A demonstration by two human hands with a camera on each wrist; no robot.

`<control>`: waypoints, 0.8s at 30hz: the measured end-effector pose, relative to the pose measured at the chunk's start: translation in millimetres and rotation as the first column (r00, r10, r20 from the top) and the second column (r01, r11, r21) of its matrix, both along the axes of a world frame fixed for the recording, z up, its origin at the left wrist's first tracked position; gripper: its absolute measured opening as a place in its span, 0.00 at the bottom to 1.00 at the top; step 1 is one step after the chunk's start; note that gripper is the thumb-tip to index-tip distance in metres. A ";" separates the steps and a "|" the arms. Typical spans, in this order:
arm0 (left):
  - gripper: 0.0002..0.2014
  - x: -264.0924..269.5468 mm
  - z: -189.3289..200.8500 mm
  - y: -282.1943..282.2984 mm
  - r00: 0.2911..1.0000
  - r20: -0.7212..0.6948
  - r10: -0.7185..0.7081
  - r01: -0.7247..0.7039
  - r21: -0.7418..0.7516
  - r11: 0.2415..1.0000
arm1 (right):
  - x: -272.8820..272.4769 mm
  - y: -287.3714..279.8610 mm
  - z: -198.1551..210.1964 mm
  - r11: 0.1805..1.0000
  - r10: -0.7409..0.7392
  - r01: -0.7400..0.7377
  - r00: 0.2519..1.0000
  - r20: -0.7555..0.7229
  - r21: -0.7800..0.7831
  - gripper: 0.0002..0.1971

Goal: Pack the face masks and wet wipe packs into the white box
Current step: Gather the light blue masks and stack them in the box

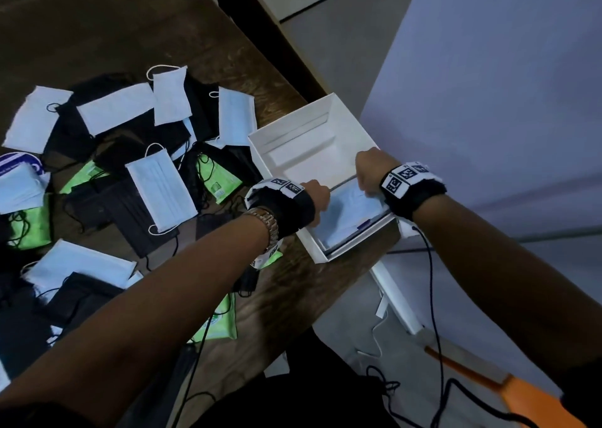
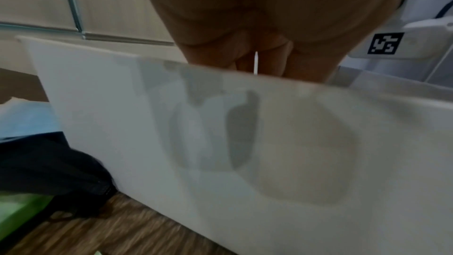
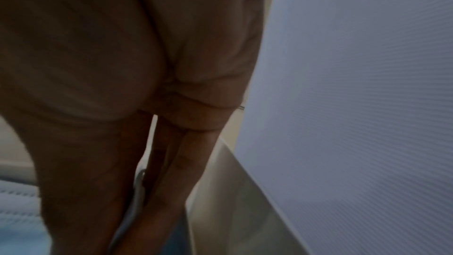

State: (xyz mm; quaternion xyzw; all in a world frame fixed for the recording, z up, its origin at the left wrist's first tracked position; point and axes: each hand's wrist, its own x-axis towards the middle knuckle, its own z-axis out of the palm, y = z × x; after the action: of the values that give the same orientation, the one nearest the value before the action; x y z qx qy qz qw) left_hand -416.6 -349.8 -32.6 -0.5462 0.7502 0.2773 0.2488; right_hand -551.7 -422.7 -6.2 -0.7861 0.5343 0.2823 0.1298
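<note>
Both my hands reach into the box [image 1: 321,115] at the worktop [image 1: 202,40] edge: left hand [image 1: 316,196] and right hand [image 1: 369,172] press straight fingers onto blue masks [image 1: 348,212] inside. More masks and green wipes [image 1: 218,180] lie scattered leftward.

A dark wood-grain surface [image 1: 136,30] carries everything here. The open white box [image 1: 312,251] sits at its edge, right under the hands, while out past the left hand [image 1: 317,196] lies a loose scatter of pale blue face masks [image 1: 161,186], black masks [image 1: 130,212] and green wet wipe packs [image 1: 218,180], many overlapping. One more green pack [image 1: 218,326] lies under the left forearm.
</note>
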 end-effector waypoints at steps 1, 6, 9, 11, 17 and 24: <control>0.14 -5.1 0.5 0.3 0.996 0.062 -0.064 0.061 0.044 0.997 | 1.1 0.9 -3.7 1.000 0.026 -0.025 0.999 -0.024 0.010 0.20; 0.20 -22.9 -9.2 1.4 0.957 0.176 -0.233 0.205 0.161 0.965 | -1.5 8.1 -10.1 0.981 0.189 -0.184 0.978 -0.092 0.065 0.17; 0.21 -20.1 -8.5 -5.4 0.953 0.167 -0.251 0.231 0.129 0.964 | -4.0 11.2 -9.8 0.968 0.250 -0.248 0.962 -0.112 0.026 0.14; 0.21 -11.2 2.7 -5.7 0.966 0.142 -0.214 0.208 0.058 0.976 | -4.7 12.5 -7.8 0.965 0.260 -0.262 0.958 -0.121 -0.004 0.13; 0.28 -4.1 8.2 2.0 0.973 0.085 -0.214 0.222 -0.102 0.970 | 2.8 13.9 4.8 0.964 0.262 -0.266 0.954 -0.147 -0.006 0.19; 0.20 -12.0 -10.9 20.7 0.966 -0.077 -0.247 0.258 0.209 0.943 | 13.1 23.5 -2.7 0.859 0.342 -0.257 0.932 -0.121 0.443 0.23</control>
State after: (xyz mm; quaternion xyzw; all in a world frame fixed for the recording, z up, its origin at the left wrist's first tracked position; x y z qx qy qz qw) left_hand -428.6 -329.1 -43.4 -0.4081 0.7851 0.3370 0.3217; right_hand -538.6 -399.2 -8.8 -0.7817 0.3417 0.4831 0.1971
